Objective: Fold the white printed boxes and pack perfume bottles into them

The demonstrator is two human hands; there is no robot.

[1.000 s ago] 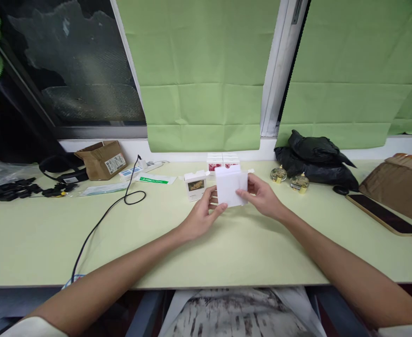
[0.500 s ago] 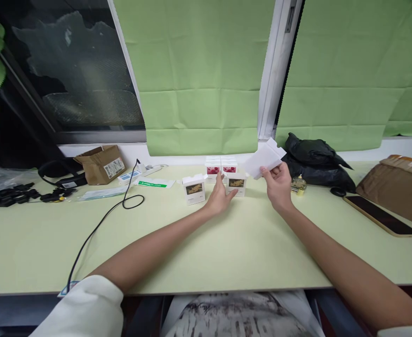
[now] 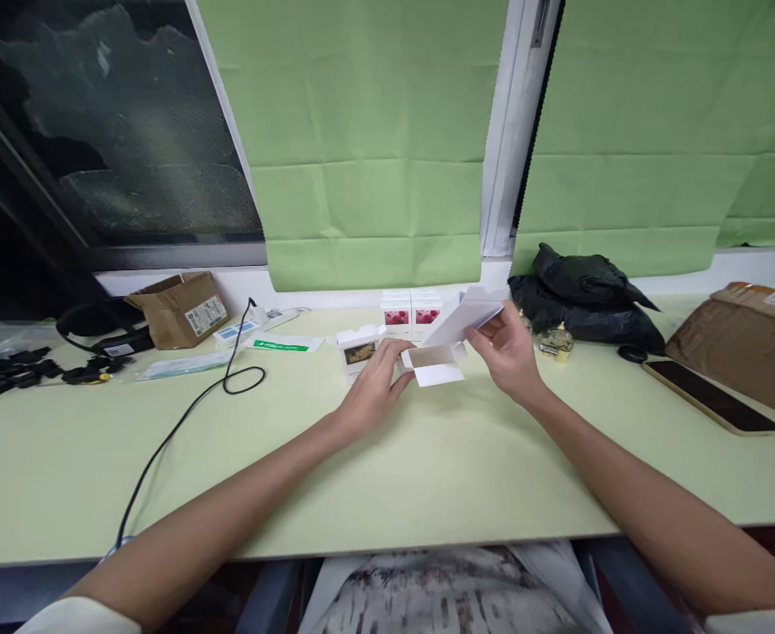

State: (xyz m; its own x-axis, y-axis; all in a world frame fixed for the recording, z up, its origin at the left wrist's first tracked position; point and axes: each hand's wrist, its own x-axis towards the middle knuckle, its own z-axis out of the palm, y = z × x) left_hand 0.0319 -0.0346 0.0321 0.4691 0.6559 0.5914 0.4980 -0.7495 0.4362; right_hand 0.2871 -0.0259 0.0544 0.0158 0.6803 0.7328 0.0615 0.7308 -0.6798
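"Where was the box [image 3: 431, 356]?"

"In front of the person, above or on the bench [image 3: 493, 467]; its underside was hidden, so which could not be told. It was tilted with its mouth towards the person, and the front flap [image 3: 441, 377] stuck out."

"How did the left hand [image 3: 370, 392] hold it?"

"Its fingers were clamped on the left side, the thumb close to the mouth."

"And the right hand [image 3: 510, 357]?"

"Those fingers were pinched on the white card [image 3: 465, 317], which slanted over the mouth. Whether its lower edge touched the box could not be told."

"What made for good handling there?"

"A light pinch, most likely. The card looked thin enough to crease. It seemed wise to square its edges with the walls before any push, since a tilted corner could have snagged on a flap."

"And for the left?"

"A firm hold lower down would probably have served better; squeezing near the mouth could have bowed the walls inward. The flap was best left folded outward."

"Anything in the way?"

"The second box [image 3: 359, 353] stood just beside the left hand, partly hidden by it, so a wide elbow or wrist swing risked tipping it. The red-pictured boxes [image 3: 397, 319] stood behind, and a bottle [image 3: 555, 342] stood to the right of the right hand."
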